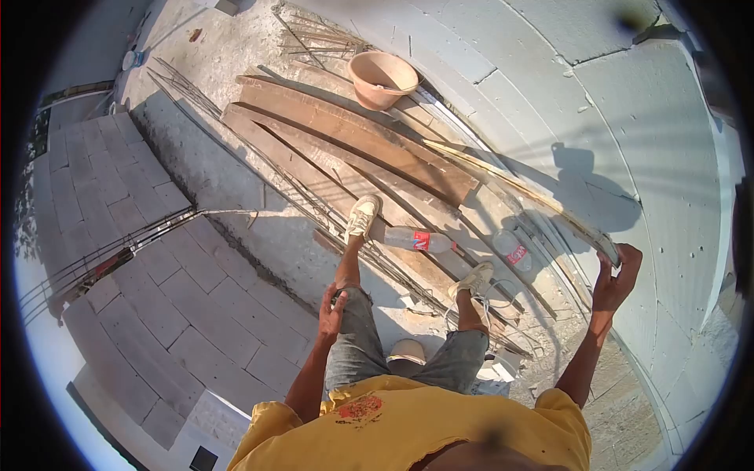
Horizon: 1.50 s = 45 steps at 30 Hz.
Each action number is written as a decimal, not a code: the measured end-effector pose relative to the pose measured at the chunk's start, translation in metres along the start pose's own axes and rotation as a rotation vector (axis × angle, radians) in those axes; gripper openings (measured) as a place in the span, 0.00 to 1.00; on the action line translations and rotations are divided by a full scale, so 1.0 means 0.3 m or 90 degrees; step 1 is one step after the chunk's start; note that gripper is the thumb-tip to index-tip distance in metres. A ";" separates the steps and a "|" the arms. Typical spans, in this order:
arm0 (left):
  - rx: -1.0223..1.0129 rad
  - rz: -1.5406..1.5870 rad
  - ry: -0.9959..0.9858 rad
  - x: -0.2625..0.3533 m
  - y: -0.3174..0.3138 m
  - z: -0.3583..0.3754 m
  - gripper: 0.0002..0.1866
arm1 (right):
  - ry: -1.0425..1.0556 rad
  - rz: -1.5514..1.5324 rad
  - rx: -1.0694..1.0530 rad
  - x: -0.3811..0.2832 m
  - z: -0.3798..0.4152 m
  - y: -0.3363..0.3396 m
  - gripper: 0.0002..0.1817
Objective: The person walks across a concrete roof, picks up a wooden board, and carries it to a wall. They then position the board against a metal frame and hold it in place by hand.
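My right hand (616, 281) is closed round the near end of a long, narrow wooden strip (514, 184). The strip slants away along the block wall, its far end low among the boards. Against my left thigh, by the knee, my left hand (331, 314) hangs with its fingers a little apart and nothing visible in it. Wide brown wooden boards (338, 129) lie on the ground ahead of my feet. Beside my shoes are a clear plastic bottle with a red label (412, 239) and a second plastic bottle (512, 250).
An orange-brown bucket (382, 78) stands beyond the boards. Pale block walls rise on the right (628, 133) and left (173, 314). Thin rods (290, 200) run along the left of the boards. More sticks (318, 35) lie at the far end.
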<state>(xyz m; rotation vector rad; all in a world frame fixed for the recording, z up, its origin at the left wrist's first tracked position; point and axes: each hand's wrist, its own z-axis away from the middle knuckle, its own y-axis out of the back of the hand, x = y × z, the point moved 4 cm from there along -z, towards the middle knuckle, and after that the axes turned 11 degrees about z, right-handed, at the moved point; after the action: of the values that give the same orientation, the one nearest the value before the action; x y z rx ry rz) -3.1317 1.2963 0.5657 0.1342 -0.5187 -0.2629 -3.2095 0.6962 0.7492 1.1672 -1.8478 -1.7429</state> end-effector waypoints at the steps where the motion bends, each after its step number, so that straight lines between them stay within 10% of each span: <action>1: 0.007 0.040 0.012 -0.003 0.010 0.036 0.41 | 0.035 -0.012 -0.055 -0.085 -0.016 0.057 0.12; 8: -0.022 0.152 0.013 -0.015 0.119 0.304 0.44 | 0.219 -0.024 -0.128 -0.631 -0.201 0.266 0.12; 15: 0.124 0.332 0.006 0.197 0.681 0.195 0.45 | 0.318 -0.049 -0.048 -1.534 -0.441 0.452 0.12; 21: 0.329 0.486 -0.011 0.175 1.126 0.366 0.46 | 0.328 -0.129 0.007 -1.894 -0.520 0.431 0.10; 31: 0.503 0.679 0.045 0.124 1.197 0.466 0.45 | 0.351 -0.326 0.048 -2.323 -0.667 0.279 0.15; 41: 0.474 0.661 -0.181 1.021 1.624 0.163 0.48 | 0.365 -0.449 0.013 -2.808 -0.879 -0.133 0.18; 45: 0.596 0.091 -0.560 1.503 1.832 0.076 0.45 | 0.387 -0.409 -0.052 -2.960 -0.919 -0.417 0.17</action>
<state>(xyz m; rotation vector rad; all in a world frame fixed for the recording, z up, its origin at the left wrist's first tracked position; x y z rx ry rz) -2.6487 1.6945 0.9036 0.9126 -1.4994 0.1025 -2.4331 1.1899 0.9322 2.1209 -1.0937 -1.4559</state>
